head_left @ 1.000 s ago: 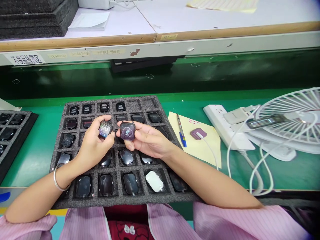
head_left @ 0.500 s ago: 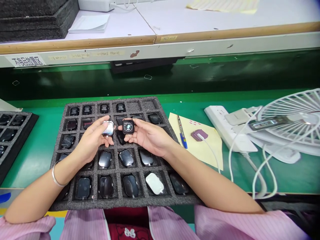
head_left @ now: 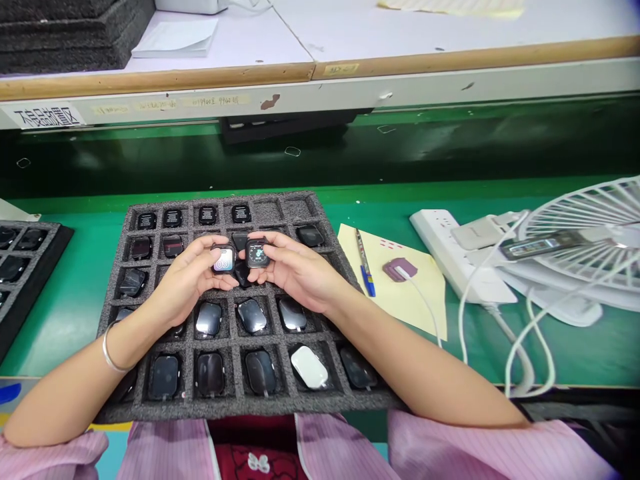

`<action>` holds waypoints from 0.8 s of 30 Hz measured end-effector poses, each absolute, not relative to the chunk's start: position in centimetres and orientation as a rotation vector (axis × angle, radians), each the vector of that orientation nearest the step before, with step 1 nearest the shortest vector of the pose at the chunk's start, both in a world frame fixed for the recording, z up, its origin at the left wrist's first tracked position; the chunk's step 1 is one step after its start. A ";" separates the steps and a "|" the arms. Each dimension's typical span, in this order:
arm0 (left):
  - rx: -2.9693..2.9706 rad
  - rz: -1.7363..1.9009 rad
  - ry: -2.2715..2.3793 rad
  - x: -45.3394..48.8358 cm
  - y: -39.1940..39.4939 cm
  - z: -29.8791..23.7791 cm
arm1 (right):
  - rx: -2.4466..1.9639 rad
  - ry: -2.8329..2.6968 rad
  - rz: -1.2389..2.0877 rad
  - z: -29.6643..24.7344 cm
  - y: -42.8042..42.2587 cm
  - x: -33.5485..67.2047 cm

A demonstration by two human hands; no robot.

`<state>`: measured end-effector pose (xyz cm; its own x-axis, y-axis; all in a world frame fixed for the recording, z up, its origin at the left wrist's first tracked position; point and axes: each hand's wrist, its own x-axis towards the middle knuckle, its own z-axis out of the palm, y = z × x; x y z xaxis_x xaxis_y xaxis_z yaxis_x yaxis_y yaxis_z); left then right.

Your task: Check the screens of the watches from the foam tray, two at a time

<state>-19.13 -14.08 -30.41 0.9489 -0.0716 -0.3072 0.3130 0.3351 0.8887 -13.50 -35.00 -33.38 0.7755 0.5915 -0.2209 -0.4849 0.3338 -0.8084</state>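
Note:
My left hand (head_left: 189, 275) grips a small square watch body (head_left: 223, 259) whose screen is lit with digits. My right hand (head_left: 293, 268) grips a second watch body (head_left: 257, 253) with a dark lit dial. Both are held side by side, nearly touching, just above the middle of a dark foam tray (head_left: 150, 398). The tray's pockets hold several dark watch bodies (head_left: 251, 315), and one white one (head_left: 309, 367) lies in the near row. A silver bangle sits on my left wrist.
A second foam tray (head_left: 23, 267) lies at the left. To the right are a yellow paper (head_left: 425, 293) with a blue pen (head_left: 363, 270), a purple charging puck (head_left: 399, 269) on a white cable, a white power strip (head_left: 440, 233) and a white fan (head_left: 590, 240). A shelf edge (head_left: 320, 90) runs behind.
Both hands have lowered toward the tray and drawn the two watch bodies closer together. The watch bodies have tilted, so their screens face up more.

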 end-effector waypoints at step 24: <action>1.281 -0.270 0.194 -19.3 -14.3 -30.2 | -1.129 -0.265 0.672 -33.5 -34.9 -14.1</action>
